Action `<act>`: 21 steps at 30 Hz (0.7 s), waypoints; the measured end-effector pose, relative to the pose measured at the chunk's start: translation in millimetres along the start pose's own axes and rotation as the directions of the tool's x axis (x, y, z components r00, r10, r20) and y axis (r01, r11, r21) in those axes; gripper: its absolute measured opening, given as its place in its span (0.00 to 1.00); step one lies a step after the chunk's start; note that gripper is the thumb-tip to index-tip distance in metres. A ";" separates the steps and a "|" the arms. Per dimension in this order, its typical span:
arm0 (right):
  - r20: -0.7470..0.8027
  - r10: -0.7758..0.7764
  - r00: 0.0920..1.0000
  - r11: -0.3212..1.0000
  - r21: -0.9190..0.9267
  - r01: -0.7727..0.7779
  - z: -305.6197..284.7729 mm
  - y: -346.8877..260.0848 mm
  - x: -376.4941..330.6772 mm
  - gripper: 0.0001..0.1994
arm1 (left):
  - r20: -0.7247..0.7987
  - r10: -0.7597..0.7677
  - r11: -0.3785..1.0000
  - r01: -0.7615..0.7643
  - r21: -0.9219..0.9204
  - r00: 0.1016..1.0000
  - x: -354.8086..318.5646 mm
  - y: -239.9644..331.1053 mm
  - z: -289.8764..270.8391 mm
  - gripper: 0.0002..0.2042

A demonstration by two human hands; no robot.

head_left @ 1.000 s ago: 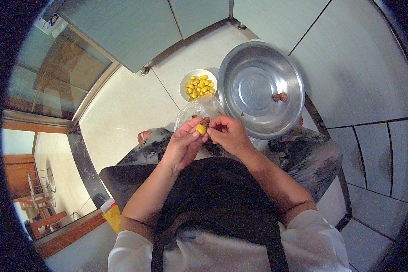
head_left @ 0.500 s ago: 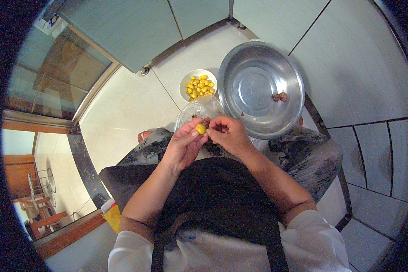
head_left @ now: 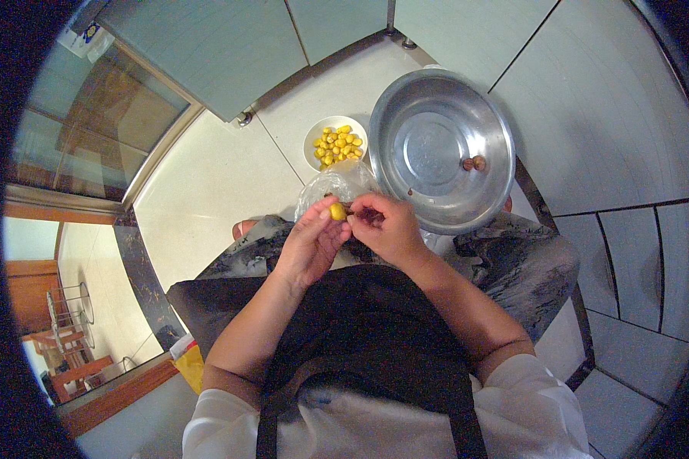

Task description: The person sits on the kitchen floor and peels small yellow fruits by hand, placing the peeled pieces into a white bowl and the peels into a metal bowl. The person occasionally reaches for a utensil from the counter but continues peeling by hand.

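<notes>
Near the bag [head_left: 335, 182], I see the left hand [head_left: 312, 243] pinch a yellow nut [head_left: 337, 211], which could slip if the right hand [head_left: 391, 229], whose grip I cannot tell, pushes hard.

pale cabinet doors [head_left: 207, 57] | glass panel [head_left: 119, 107], upper left | marbled strip [head_left: 140, 268], left | yellow object [head_left: 192, 372], lower left

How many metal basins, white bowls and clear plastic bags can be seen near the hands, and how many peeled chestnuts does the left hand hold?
Metal basin: 1
White bowl: 1
Clear plastic bag: 1
Peeled chestnut in the left hand: 1
Total: 4
</notes>
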State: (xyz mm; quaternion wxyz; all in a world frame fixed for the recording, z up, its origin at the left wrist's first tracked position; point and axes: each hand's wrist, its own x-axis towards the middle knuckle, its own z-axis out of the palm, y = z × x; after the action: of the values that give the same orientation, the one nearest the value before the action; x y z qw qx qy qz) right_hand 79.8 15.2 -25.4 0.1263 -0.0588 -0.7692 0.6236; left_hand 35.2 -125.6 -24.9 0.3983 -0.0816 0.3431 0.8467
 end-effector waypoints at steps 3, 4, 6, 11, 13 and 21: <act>0.010 -0.048 0.999 0.996 -0.079 0.048 0.1 -2.4 -0.4 0.07 | -0.011 0.012 0.999 -0.012 0.045 1.000 2.1 -3.3 -6.0 0.11; 0.007 -0.055 0.998 0.993 -0.100 0.055 -0.2 -2.3 -0.4 0.07 | -0.007 0.018 0.998 -0.017 0.056 1.000 2.7 -4.0 -6.7 0.10; 0.005 -0.083 0.997 0.986 -0.142 0.083 -0.6 -1.4 -0.5 0.07 | -0.011 0.029 0.995 -0.028 0.098 1.000 3.3 -3.8 -5.8 0.10; 0.036 -0.143 0.989 0.968 -0.201 0.147 -2.9 -1.7 -0.3 0.06 | -0.029 0.046 0.989 -0.042 0.144 0.999 2.4 -2.8 -4.6 0.09; 0.066 -0.154 0.986 0.953 -0.255 0.166 -4.3 -3.1 0.0 0.04 | -0.042 0.051 0.987 -0.044 0.154 0.998 2.1 -2.9 -4.5 0.09; 0.073 -0.237 0.969 0.914 -0.320 0.248 -3.0 1.9 -0.6 0.03 | -0.057 0.053 0.975 -0.040 0.218 0.997 1.4 -1.9 -3.3 0.10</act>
State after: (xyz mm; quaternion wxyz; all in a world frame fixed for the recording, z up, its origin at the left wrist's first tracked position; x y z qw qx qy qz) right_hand 81.1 18.3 -26.8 0.1787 0.0269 -0.8651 0.4680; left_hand 35.2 -126.0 -28.9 0.3740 -0.0560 0.4474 0.8105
